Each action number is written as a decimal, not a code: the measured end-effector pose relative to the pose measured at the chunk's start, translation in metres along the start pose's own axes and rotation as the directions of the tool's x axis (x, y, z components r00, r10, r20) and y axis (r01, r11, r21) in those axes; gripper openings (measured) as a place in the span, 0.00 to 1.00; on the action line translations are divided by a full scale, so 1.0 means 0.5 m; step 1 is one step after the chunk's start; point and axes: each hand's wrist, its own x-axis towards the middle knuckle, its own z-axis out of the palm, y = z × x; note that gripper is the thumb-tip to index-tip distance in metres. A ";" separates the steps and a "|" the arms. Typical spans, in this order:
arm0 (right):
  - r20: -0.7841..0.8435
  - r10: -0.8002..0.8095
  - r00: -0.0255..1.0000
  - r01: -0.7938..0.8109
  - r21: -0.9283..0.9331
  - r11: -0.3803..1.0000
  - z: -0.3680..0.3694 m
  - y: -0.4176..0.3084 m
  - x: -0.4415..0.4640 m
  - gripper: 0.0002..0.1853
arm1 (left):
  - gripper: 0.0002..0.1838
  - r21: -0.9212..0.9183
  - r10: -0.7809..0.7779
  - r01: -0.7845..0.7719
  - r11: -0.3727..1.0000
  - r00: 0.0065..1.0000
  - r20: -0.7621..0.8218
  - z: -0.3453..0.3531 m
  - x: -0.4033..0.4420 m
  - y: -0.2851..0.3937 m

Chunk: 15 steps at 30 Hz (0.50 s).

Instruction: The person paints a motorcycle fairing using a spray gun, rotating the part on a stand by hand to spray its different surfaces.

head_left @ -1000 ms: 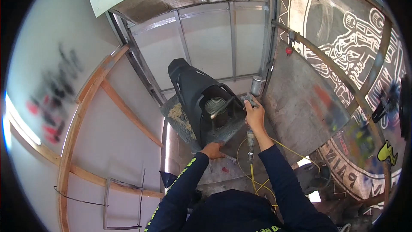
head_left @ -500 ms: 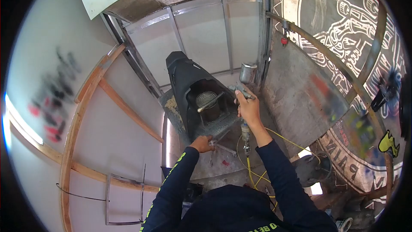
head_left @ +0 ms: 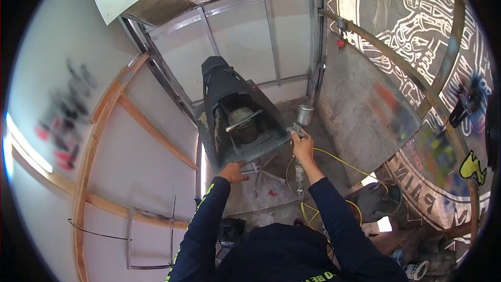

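My right hand [head_left: 302,146] is wrapped round a spray gun [head_left: 299,129] with a metal cup [head_left: 305,115] on top and a yellow hose [head_left: 334,156] running from its lower end. My left hand [head_left: 234,173] is at the near edge of a speckled board [head_left: 253,151], its fingers partly hidden. A dark, tapered plastic panel [head_left: 224,86] rests on the board, with a ringed round piece [head_left: 240,116] and a rod [head_left: 245,121] in its opening. Below the board, metal stand legs [head_left: 266,171] show.
Wooden beams [head_left: 104,99] and a wire frame [head_left: 151,240] are on the left. A grey board [head_left: 365,109] leans at the right below a metal rail [head_left: 396,60]. A dark round container [head_left: 373,201] stands at the lower right.
The panel and its board have turned and shifted left in view. My left hand has moved left along with the board's edge. My right hand has moved the spray gun slightly, and its cup now appears more upright.
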 end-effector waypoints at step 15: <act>0.123 -0.025 0.992 0.021 0.033 0.999 0.008 -0.085 0.026 0.23 | 0.44 0.034 -0.110 0.110 0.993 0.994 -0.002 0.022 -0.013 0.006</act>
